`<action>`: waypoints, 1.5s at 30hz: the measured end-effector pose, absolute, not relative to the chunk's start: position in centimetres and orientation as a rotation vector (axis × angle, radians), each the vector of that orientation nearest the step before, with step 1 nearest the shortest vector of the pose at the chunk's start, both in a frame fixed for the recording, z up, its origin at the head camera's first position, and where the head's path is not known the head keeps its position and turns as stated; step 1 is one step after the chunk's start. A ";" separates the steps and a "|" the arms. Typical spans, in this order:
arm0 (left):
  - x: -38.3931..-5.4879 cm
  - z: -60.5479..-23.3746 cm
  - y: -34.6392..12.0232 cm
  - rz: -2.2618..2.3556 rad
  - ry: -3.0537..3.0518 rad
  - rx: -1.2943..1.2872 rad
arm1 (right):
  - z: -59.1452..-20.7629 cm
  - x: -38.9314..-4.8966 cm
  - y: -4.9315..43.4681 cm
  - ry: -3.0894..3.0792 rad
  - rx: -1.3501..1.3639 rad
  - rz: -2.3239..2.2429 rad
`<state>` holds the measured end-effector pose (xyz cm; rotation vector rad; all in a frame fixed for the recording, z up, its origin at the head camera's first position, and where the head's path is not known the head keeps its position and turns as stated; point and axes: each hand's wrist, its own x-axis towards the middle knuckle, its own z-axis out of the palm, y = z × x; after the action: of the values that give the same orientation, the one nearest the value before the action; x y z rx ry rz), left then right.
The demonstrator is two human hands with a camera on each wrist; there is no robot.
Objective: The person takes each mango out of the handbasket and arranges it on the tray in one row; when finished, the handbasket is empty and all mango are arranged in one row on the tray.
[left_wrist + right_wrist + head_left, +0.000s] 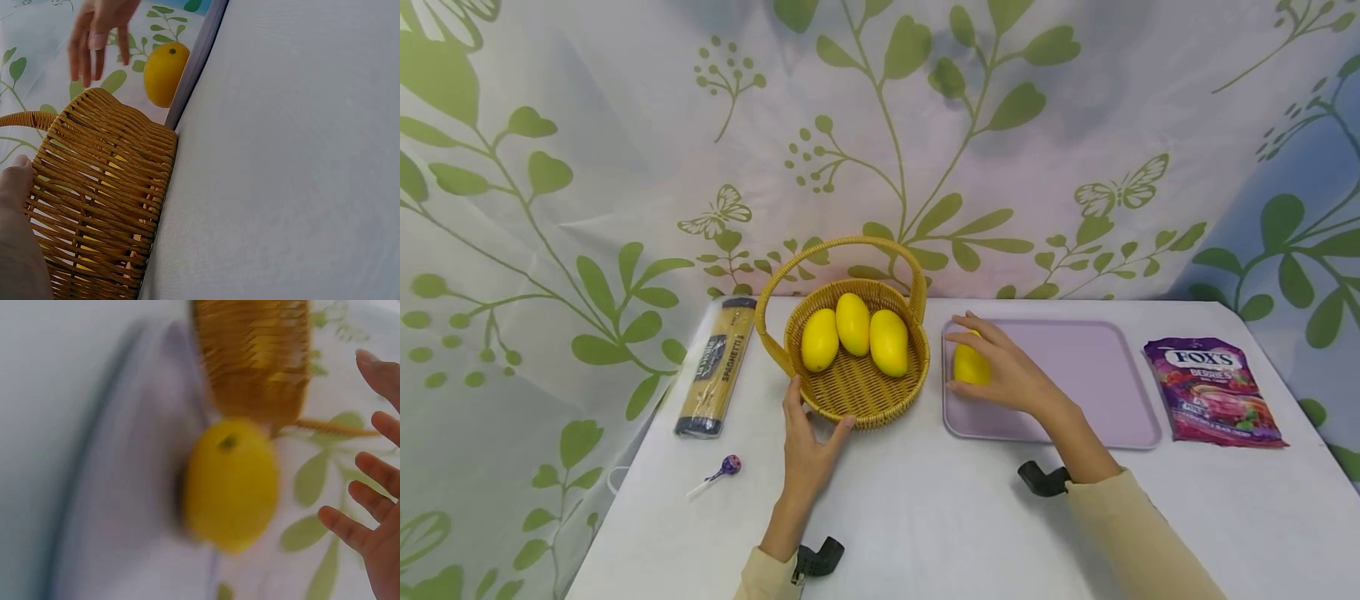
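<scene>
A yellow mango lies at the left end of a lilac tray. My right hand is over this mango with fingers spread; both wrist views show a gap between the fingers and the fruit. To the left of the tray stands a wicker basket with a tall handle, and three yellow mangoes sit inside it. My left hand rests against the basket's near left side, thumb and fingers spread along the wall. In the left wrist view, the thumb touches the wicker.
A pack of spaghetti lies left of the basket, with a wrapped lollipop nearer the front. Right of the tray is a purple bag of Fox's candy. A leaf-patterned curtain hangs behind the white table.
</scene>
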<state>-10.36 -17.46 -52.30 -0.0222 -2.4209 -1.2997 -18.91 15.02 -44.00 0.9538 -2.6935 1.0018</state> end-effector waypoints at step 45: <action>-10.3 -52.6 -17.3 -1.248 -2.411 -0.045 | -45.3 -23.2 1.0 -3.065 0.697 0.648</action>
<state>-10.30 -17.35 -52.58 -0.0450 -2.4112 -1.2477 -23.23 1.00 -45.31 0.6965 -3.0653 0.6483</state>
